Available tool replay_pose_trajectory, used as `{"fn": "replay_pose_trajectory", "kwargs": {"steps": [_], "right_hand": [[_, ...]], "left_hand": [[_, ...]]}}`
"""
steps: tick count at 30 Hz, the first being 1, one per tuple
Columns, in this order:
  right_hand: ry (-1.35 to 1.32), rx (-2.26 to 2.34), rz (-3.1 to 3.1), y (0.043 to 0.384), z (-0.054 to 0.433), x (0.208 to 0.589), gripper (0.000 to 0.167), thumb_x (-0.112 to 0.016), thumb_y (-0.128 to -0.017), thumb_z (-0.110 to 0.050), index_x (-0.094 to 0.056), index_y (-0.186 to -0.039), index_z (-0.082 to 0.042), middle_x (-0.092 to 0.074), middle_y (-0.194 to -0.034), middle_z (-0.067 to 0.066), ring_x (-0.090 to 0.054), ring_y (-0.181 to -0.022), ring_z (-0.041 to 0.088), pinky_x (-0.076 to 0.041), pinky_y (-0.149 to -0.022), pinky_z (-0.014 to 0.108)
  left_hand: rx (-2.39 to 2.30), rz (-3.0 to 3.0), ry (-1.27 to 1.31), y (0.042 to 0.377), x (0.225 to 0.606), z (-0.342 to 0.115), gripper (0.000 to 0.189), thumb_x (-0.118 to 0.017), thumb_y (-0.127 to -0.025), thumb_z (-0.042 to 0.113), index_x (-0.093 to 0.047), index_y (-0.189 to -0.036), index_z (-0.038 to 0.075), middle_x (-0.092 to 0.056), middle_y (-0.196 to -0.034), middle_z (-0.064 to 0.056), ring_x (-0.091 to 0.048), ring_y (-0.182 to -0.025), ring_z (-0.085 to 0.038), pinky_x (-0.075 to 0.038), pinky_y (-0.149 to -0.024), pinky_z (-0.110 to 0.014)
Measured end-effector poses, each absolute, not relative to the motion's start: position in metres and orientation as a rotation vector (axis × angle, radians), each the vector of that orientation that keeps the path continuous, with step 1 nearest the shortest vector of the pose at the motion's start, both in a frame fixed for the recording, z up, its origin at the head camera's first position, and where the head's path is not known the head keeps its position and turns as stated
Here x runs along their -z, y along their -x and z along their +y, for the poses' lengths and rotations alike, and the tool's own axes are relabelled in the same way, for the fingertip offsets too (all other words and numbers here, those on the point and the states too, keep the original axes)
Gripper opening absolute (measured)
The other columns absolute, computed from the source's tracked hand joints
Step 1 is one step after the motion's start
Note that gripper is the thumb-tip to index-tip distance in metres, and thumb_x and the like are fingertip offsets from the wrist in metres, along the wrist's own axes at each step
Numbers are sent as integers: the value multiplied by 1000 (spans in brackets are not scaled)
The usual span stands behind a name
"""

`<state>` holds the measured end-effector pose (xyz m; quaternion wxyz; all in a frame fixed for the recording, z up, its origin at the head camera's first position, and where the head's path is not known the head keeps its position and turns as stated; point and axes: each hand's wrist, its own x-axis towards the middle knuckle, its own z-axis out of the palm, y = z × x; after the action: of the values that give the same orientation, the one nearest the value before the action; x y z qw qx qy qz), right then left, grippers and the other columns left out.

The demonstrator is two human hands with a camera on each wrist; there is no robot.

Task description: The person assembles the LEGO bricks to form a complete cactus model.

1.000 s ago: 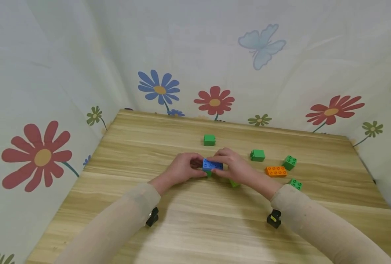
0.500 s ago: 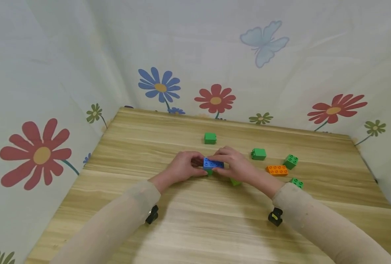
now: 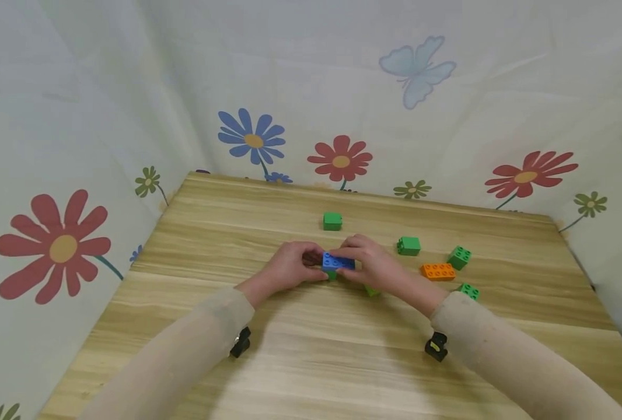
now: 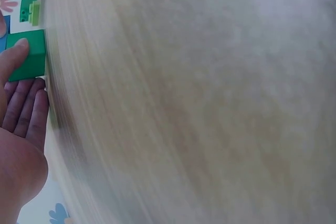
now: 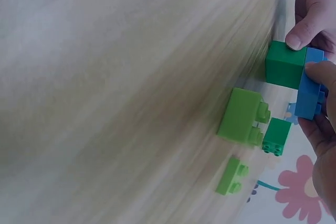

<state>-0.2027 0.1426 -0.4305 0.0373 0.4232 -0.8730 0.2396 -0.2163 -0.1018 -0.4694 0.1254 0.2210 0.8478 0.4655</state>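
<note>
A blue toy brick (image 3: 338, 262) with studs on top lies across a green toy brick (image 5: 283, 65), overhanging it to the right. My right hand (image 3: 376, 265) pinches the blue brick between thumb and fingers. With its thumb on the near side, my left hand (image 3: 290, 267) grips the green brick, which is mostly hidden in the head view. In the left wrist view the thumb presses on that green brick (image 4: 34, 53) and the other fingers lie behind it. Under the right hand a lime green brick (image 3: 371, 291) shows only in part.
Beyond the hands sits a green brick (image 3: 332, 221). To the right are another green brick (image 3: 408, 245), an upright green brick (image 3: 460, 257), an orange brick (image 3: 438, 272) and a green brick (image 3: 470, 291) by the right sleeve. A patterned curtain surrounds the wooden table (image 3: 311, 361).
</note>
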Motion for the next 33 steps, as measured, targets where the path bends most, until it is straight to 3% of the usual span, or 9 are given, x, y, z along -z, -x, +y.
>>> {"fn": "replay_pose_trajectory", "kwargs": {"steps": [13,23,33], "right_hand": [[-1359,-596,-2663,202,139,429,41,-87,-92,-12,-75,-130,-3,-71,-113,10,-63,-104,24,-62,-89,34],[-1203,-624,-2756,190,153,427,54,-87,-93,-19,-68,-140,1,-70,-126,17,-65,-117,33,-59,-101,48],[-1046,-631,-2769,185,192,421,55,-88,-90,-18,-69,-138,0,-70,-123,16,-67,-113,34,-61,-96,52]], "left_hand": [[-1330,2502,-648,215,471,-102,32,-91,-88,17,-76,-115,8,-78,-112,-2,-74,-106,-15,-62,-95,-30],[-1305,2507,-653,214,469,-97,34,-91,-88,15,-75,-116,7,-78,-114,-5,-75,-107,-18,-61,-96,-32],[-1285,2514,-637,215,466,-100,34,-92,-86,16,-76,-115,8,-78,-112,-3,-74,-104,-15,-62,-94,-30]]}}
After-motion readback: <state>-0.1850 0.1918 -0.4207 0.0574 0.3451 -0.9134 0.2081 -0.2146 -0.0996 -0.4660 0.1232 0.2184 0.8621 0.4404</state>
